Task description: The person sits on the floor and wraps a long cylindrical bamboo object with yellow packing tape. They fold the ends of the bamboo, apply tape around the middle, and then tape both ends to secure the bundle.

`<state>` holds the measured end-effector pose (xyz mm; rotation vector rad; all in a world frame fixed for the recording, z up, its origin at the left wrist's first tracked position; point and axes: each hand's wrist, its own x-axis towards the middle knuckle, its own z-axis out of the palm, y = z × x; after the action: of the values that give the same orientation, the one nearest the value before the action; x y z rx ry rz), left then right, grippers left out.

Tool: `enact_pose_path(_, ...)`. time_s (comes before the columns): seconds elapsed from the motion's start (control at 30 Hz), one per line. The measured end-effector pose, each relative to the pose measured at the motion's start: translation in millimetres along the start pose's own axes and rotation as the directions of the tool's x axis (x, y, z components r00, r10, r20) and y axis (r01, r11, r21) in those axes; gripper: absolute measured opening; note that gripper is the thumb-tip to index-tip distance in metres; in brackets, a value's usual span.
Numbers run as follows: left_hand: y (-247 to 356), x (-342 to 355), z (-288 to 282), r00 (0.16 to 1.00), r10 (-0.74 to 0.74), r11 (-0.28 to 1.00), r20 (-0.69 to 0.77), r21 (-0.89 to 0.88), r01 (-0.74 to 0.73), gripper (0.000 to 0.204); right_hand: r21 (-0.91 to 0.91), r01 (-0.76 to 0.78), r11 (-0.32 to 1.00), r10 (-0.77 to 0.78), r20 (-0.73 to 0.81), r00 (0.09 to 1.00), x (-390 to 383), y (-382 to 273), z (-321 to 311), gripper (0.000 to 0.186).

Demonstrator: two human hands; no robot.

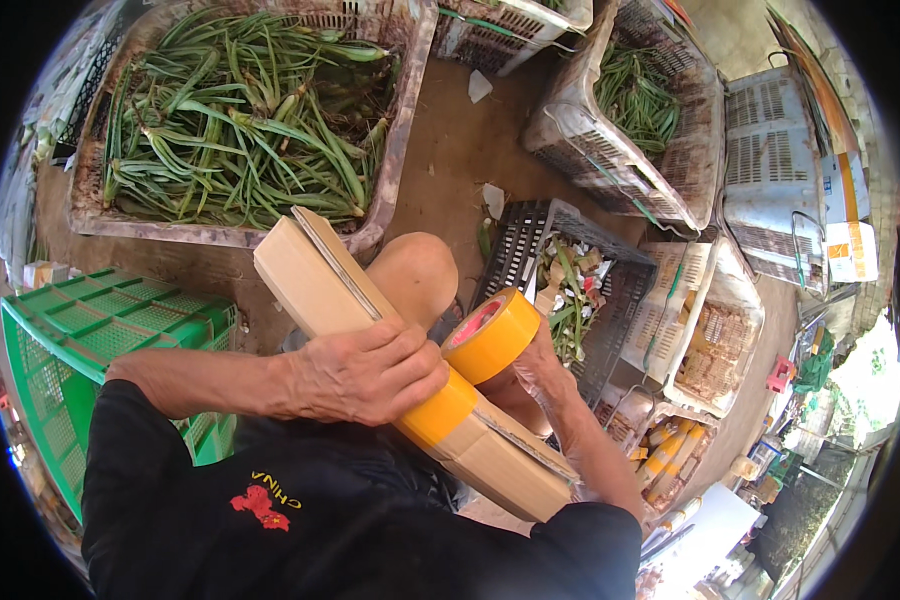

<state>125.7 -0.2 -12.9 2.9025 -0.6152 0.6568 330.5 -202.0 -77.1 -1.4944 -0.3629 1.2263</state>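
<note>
A long, narrow cardboard box (318, 278) lies slantwise across my lap, its upper end pointing away to the left. My left hand (375, 370) is closed over the middle of the box. Just right of that hand, a band of yellow tape (438, 414) crosses the cardboard. My right hand (545, 365) grips a thick roll of yellow packing tape (507, 338) close above the box; the roll partly hides its fingers. At the box's far end, the edges of the flaps show a narrow gap.
A big dirty crate (395, 150) ahead on the left holds long green aloe-like plants (240, 120). A green plastic crate (120, 310) stands at my left. To the right are a black crate (610, 250) of scraps and several pale crates (705, 130). Yellow-taped parcels (665, 450) lie farther right.
</note>
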Motion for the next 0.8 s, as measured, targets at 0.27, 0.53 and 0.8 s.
enact_pose_path(0.27,5,12,2,1.0,0.018,0.997,0.017,0.077,-0.019,0.037,-0.314,0.082,0.946,-0.133,-0.146,0.98,-8,-21,-19,0.016)
enact_pose_path(0.53,9,31,3,0.996,-0.045,0.99,0.078,0.136,0.034,0.031,-0.192,0.01,0.981,-0.045,-0.177,0.983,-45,-65,-2,0.027)
enact_pose_path(0.8,6,41,8,0.986,-0.131,0.987,0.1,0.103,0.121,0.027,-0.287,0.217,0.933,-0.255,-0.101,0.962,-64,-74,16,0.021)
